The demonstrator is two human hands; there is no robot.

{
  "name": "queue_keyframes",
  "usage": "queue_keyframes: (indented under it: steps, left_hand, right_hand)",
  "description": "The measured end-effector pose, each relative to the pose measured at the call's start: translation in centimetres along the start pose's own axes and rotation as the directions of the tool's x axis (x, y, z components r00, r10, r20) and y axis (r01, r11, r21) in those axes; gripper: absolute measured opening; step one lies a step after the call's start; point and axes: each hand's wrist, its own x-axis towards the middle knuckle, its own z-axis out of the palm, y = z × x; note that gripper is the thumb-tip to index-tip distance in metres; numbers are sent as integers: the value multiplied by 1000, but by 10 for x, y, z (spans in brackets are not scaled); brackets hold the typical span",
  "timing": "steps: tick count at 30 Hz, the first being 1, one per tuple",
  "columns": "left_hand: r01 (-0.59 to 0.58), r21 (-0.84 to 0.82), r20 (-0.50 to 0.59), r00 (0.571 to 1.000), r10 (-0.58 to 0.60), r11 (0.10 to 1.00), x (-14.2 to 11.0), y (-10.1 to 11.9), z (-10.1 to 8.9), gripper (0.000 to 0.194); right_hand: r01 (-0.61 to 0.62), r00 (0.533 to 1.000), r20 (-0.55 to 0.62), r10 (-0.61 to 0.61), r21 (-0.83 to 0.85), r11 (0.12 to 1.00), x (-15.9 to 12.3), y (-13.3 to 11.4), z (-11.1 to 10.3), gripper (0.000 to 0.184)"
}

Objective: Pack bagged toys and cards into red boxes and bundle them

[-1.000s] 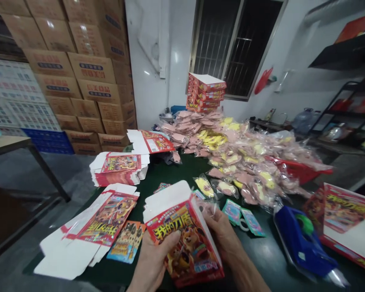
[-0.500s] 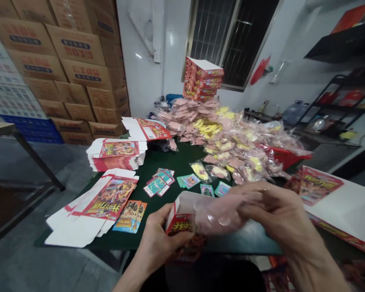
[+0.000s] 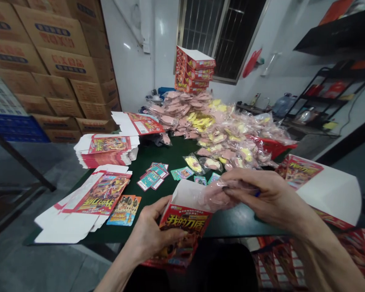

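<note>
My left hand (image 3: 149,231) grips a red printed cardboard box (image 3: 185,227) from below, its white flap standing open at the top. My right hand (image 3: 261,194) pinches a pink item in a clear plastic bag (image 3: 215,194). That bag sits at the box's open mouth, and its lower part is hidden by the box and flap. I cannot tell how far it reaches inside.
A dark green table holds a large heap of pink and yellow bagged items (image 3: 219,138), a stack of flat printed box blanks (image 3: 108,150), and loose teal cards (image 3: 150,180). Assembled boxes (image 3: 194,71) stand stacked behind. Cardboard cartons (image 3: 61,65) rise at the left.
My right hand has picked up the bagged pink item and brought it to the box mouth. The box has turned to show its printed face, and the view has shifted.
</note>
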Motion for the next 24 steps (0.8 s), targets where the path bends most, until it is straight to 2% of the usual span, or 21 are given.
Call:
queue_keyframes:
  steps: [4,8,11,13,15,17,18,21,23,24]
  left_hand:
    - [-55,138,69,997,46,989,6,6,0,46]
    - [-117,201,50,993,109,973,9,4,0,40]
    - [-108,205,-10,994,112,973,9,-4,0,39]
    - [-103,204,-14,994,108,974,8,-6,0,38]
    - [-113,186,16,994,112,976,7,-7,0,40]
    - [-136,157,33,991,132,978,7,-5,1,43]
    - [-149,150,26,989,146,977,7,-4,1,44]
    - [-165,180,0,986,168,970,8,-2,3,46]
    - [-144,170,-17,989,149,975,9,-2,4,47]
    - [-135,153,-28,990,141,979,9,-3,4,47]
  right_hand:
    - [64,998,-20,-65,-53,997,7,-5,13,21]
    - [162,987,32,-160,-66,985,11,-5,25,20]
    - [85,977,196,-85,9,996,11,-3,24,14]
    - [38,966,256,-28,-34,999,10,-2,23,31]
    - [34,984,177,-2,-178,983,9,-2,25,37]
    - [47,997,67,-29,-302,952,9,-2,30,27]
    - [69,997,59,-53,-319,945,9,-3,31,23]
    - [142,978,180,-104,-217,966,8,-4,28,21]
    - [134,968,229,-104,-120,984,5,-5,21,39]
    - [119,974,206,-97,-94,988,3,-6,18,46]
